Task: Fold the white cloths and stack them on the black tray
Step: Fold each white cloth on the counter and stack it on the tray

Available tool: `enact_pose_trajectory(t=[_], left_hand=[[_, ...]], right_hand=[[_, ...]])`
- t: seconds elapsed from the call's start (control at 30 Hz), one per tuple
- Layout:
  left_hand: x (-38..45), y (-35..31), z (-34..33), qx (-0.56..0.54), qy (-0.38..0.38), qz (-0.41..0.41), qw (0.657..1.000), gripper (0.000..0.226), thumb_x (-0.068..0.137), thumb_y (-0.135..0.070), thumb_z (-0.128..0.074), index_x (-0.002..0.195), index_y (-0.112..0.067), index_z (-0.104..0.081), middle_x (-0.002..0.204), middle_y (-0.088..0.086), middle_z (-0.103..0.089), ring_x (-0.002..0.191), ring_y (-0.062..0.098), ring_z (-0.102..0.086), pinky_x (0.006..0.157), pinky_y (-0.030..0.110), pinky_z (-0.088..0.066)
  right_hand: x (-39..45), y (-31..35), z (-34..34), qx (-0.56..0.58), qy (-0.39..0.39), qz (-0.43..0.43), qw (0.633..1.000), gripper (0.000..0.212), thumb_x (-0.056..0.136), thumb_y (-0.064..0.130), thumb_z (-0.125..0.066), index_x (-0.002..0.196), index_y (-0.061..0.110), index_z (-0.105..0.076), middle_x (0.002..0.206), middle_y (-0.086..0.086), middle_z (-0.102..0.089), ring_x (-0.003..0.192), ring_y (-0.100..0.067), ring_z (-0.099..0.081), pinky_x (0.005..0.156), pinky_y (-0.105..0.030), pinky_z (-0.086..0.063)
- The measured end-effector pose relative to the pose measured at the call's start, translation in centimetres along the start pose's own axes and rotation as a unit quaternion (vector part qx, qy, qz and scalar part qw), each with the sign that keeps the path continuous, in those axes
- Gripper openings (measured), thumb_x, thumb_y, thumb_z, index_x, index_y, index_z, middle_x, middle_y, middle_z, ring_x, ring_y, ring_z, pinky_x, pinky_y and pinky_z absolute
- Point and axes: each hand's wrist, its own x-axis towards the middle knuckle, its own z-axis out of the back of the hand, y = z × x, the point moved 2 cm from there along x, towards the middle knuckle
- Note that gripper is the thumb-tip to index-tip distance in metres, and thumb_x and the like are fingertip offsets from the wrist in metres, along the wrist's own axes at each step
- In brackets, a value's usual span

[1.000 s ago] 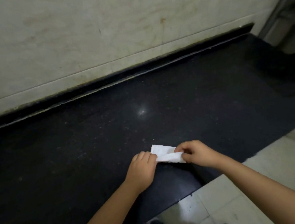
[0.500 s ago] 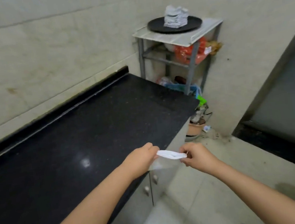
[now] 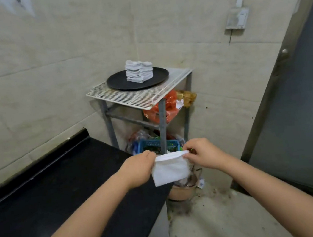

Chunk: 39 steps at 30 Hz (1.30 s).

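A folded white cloth (image 3: 170, 168) hangs in the air between my hands, past the right end of the black counter (image 3: 62, 187). My left hand (image 3: 140, 169) grips its left top corner and my right hand (image 3: 202, 155) pinches its right top corner. Farther off, a round black tray (image 3: 116, 82) sits on a white wire rack top (image 3: 129, 97). A stack of several folded white cloths (image 3: 139, 70) stands on the tray, well above and beyond my hands.
The rack is a metal-legged stand in the room's corner, with orange bags (image 3: 168, 107) on its middle shelf and a blue basket (image 3: 154, 144) lower down. A clay pot (image 3: 181, 191) sits on the floor. A dark door (image 3: 296, 102) stands at the right.
The cloth has been lifted off the counter and carried right. The view has swung toward the rack and tray. The cloth now hangs down from its top edge instead of lying flat.
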Motion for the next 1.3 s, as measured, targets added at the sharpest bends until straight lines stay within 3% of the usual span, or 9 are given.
enact_pose_trajectory(t=[0.1, 0.2, 0.3, 0.5, 0.63, 0.77, 0.9, 1.1, 1.3], left_hand=[[7.8, 2.3, 3.7, -0.129, -0.045, 0.001, 0.991, 0.012, 0.099, -0.020, -0.035, 0.088, -0.017, -0.036, 0.095, 0.001, -0.041, 0.090, 0.020, -0.046, 0.076, 0.031, -0.033], [14.6, 4.6, 8.9, -0.177, -0.126, -0.006, 0.976, 0.016, 0.096, -0.016, -0.042, 0.081, -0.019, -0.043, 0.086, -0.002, -0.044, 0.086, 0.016, -0.043, 0.071, 0.024, -0.028], [19.6, 6.4, 13.4, -0.201, -0.219, 0.018, 0.954, 0.014, 0.091, -0.010, -0.052, 0.098, -0.005, -0.063, 0.097, 0.008, -0.060, 0.091, 0.020, -0.053, 0.075, 0.025, -0.035], [28.6, 9.6, 19.7, -0.282, -0.332, 0.123, 0.891, 0.017, 0.091, -0.008, -0.054, 0.105, -0.004, -0.062, 0.080, 0.002, -0.060, 0.071, 0.023, -0.068, 0.078, 0.034, -0.056], [35.2, 12.7, 22.6, -0.243, -0.380, 0.221, 0.865, 0.019, 0.093, -0.012, -0.051, 0.108, -0.003, -0.060, 0.097, 0.016, -0.068, 0.089, 0.028, -0.065, 0.085, 0.040, -0.052], [40.8, 15.7, 25.9, -0.145, -0.418, 0.329, 0.834, 0.024, 0.095, -0.011, -0.045, 0.114, -0.004, -0.059, 0.113, 0.018, -0.063, 0.105, 0.032, -0.057, 0.084, 0.033, -0.042], [44.8, 17.9, 25.3, -0.082, -0.399, 0.369, 0.835, 0.026, 0.094, -0.006, -0.042, 0.115, -0.001, -0.058, 0.117, 0.017, -0.059, 0.109, 0.031, -0.054, 0.084, 0.032, -0.038], [47.9, 19.2, 19.5, -0.076, -0.235, 0.431, 0.868, 0.033, 0.095, -0.005, -0.040, 0.124, -0.006, -0.054, 0.127, 0.014, -0.054, 0.113, 0.031, -0.053, 0.093, 0.034, -0.044], [47.7, 18.8, 18.2, -0.047, -0.208, 0.459, 0.862, 0.034, 0.095, -0.016, -0.041, 0.128, -0.013, -0.050, 0.127, 0.006, -0.055, 0.110, 0.026, -0.055, 0.084, 0.033, -0.045]], right_hand=[[7.2, -4.1, 4.5, 0.056, -0.023, 0.002, 0.998, 0.010, 0.087, 0.009, -0.057, 0.079, 0.014, -0.060, 0.085, -0.013, -0.065, 0.078, -0.026, -0.059, 0.068, -0.027, -0.041], [14.1, -7.5, 9.5, 0.119, -0.052, 0.001, 0.992, 0.037, 0.085, 0.003, -0.058, 0.063, 0.030, -0.048, 0.065, 0.009, -0.055, 0.060, -0.010, -0.061, 0.057, -0.016, -0.046], [19.6, -10.2, 13.4, 0.171, -0.070, 0.002, 0.983, 0.036, 0.085, 0.000, -0.056, 0.064, 0.029, -0.049, 0.061, 0.007, -0.057, 0.044, 0.007, -0.060, 0.048, -0.006, -0.047], [32.0, -14.4, 19.7, 0.290, -0.083, 0.038, 0.953, 0.024, 0.088, -0.003, -0.052, 0.073, 0.016, -0.054, 0.036, 0.006, -0.060, 0.036, 0.002, -0.058, 0.045, -0.009, -0.050], [41.7, -16.3, 22.1, 0.313, -0.080, 0.092, 0.942, 0.025, 0.088, -0.005, -0.051, 0.071, 0.013, -0.053, 0.058, -0.005, -0.060, 0.039, 0.001, -0.061, 0.048, -0.010, -0.053], [50.9, -17.2, 23.4, 0.297, -0.114, 0.165, 0.934, 0.013, 0.086, -0.010, -0.049, 0.092, -0.004, -0.059, 0.082, -0.015, -0.063, 0.049, 0.004, -0.062, 0.057, -0.005, -0.050], [56.8, -18.4, 21.9, 0.235, -0.118, 0.207, 0.942, 0.016, 0.084, -0.008, -0.048, 0.092, -0.008, -0.062, 0.091, -0.020, -0.069, 0.077, -0.018, -0.065, 0.060, -0.009, -0.042], [60.5, -21.2, 14.7, 0.135, -0.010, 0.224, 0.965, 0.021, 0.083, -0.005, -0.047, 0.093, -0.004, -0.065, 0.098, -0.023, -0.067, 0.083, -0.026, -0.056, 0.061, -0.021, -0.025], [60.1, -22.1, 13.9, 0.119, 0.032, 0.244, 0.962, 0.019, 0.082, 0.003, -0.051, 0.094, 0.002, -0.066, 0.100, -0.015, -0.068, 0.090, -0.026, -0.059, 0.070, -0.026, -0.037]])
